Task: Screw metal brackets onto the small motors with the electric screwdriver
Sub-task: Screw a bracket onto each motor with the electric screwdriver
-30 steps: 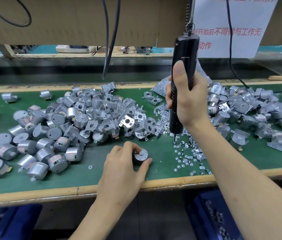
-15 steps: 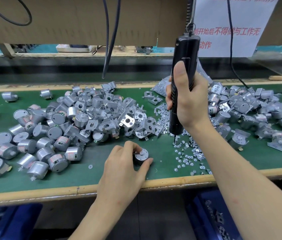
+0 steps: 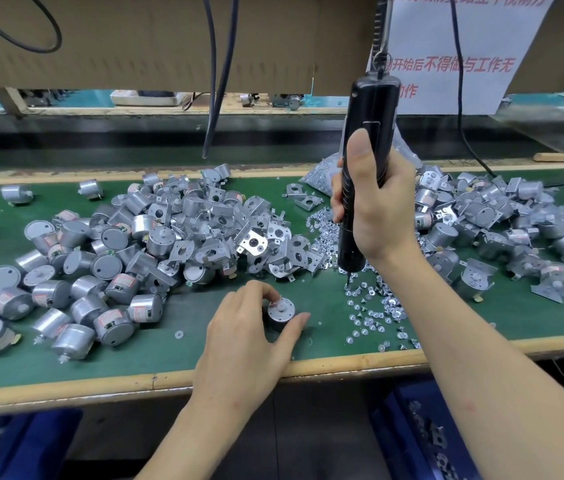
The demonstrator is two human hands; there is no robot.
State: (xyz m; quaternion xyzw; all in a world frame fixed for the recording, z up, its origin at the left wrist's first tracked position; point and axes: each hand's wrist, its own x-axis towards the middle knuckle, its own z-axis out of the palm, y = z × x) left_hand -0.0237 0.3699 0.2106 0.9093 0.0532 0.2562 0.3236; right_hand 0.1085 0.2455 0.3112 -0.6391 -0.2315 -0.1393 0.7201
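Note:
My left hand (image 3: 249, 337) grips a small round silver motor (image 3: 281, 311) standing shaft-up on the green mat (image 3: 225, 351), fingers and thumb curled round its sides. My right hand (image 3: 376, 209) holds the black electric screwdriver (image 3: 363, 161) upright, thumb along its body. Its bit (image 3: 348, 281) points down into loose screws (image 3: 374, 310) scattered to the right of the motor. A pile of bare metal brackets (image 3: 266, 244) lies just behind the motor.
Bare motors (image 3: 76, 271) are heaped across the left of the mat. Motors with brackets fitted (image 3: 502, 230) pile up at the right. A bag of screws (image 3: 318, 176) lies behind the screwdriver. Cables (image 3: 216, 74) hang overhead. Blue bins (image 3: 408, 441) sit below the bench edge.
Almost nothing has moved. The left hand stays on the motor and the screwdriver's bit stays over the screws.

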